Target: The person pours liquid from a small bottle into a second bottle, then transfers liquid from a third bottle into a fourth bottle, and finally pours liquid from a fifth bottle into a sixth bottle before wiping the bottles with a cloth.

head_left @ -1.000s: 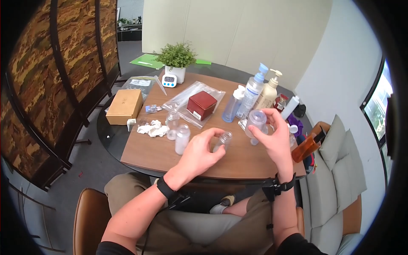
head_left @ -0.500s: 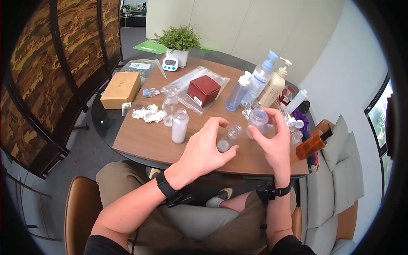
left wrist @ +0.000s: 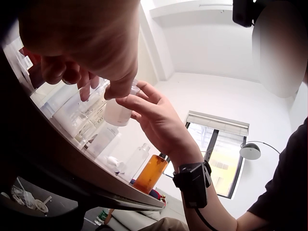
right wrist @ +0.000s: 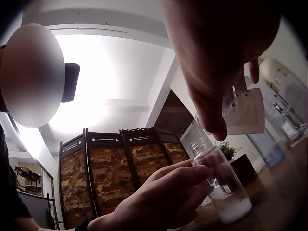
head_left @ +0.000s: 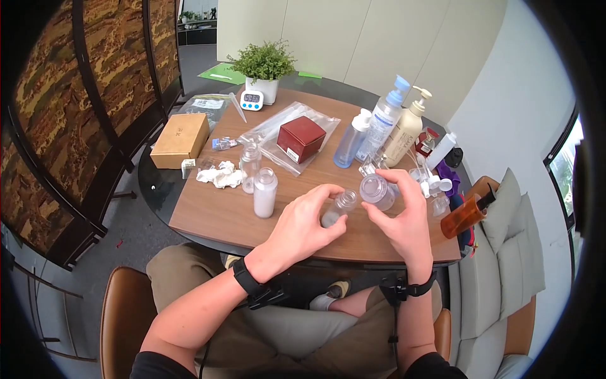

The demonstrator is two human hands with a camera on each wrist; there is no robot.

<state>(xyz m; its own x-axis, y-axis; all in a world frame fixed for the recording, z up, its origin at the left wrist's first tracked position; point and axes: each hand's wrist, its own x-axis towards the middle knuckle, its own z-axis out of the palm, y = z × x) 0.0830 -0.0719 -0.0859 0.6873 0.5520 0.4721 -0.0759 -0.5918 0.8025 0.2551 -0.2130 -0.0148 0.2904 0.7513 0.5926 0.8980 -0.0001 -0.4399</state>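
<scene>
My left hand (head_left: 298, 222) pinches a small clear bottle (head_left: 343, 205) between thumb and fingers. It has no cap, and white matter lies at its bottom in the right wrist view. Beside it, my right hand (head_left: 407, 218) grips a wider translucent bottle (head_left: 379, 191) by its sides. That bottle is tipped far over in the right wrist view, its neck end close above the clear bottle's open mouth and partly hidden by the hand. Left of my hands stand a bottle with whitish contents (head_left: 265, 194) and a taller clear bottle (head_left: 250, 169).
A dark red box (head_left: 302, 140) sits on a clear plastic bag (head_left: 255, 134). Pump bottles, including a cream one (head_left: 404, 136), stand at the back right. An amber bottle (head_left: 461, 216) is near the right edge. Crumpled tissue (head_left: 219, 175) and a cardboard box (head_left: 181, 140) lie left.
The wider bottle has moved left and tipped toward the clear bottle. My left fingers, spread around the clear bottle half a second ago, have closed in on it again.
</scene>
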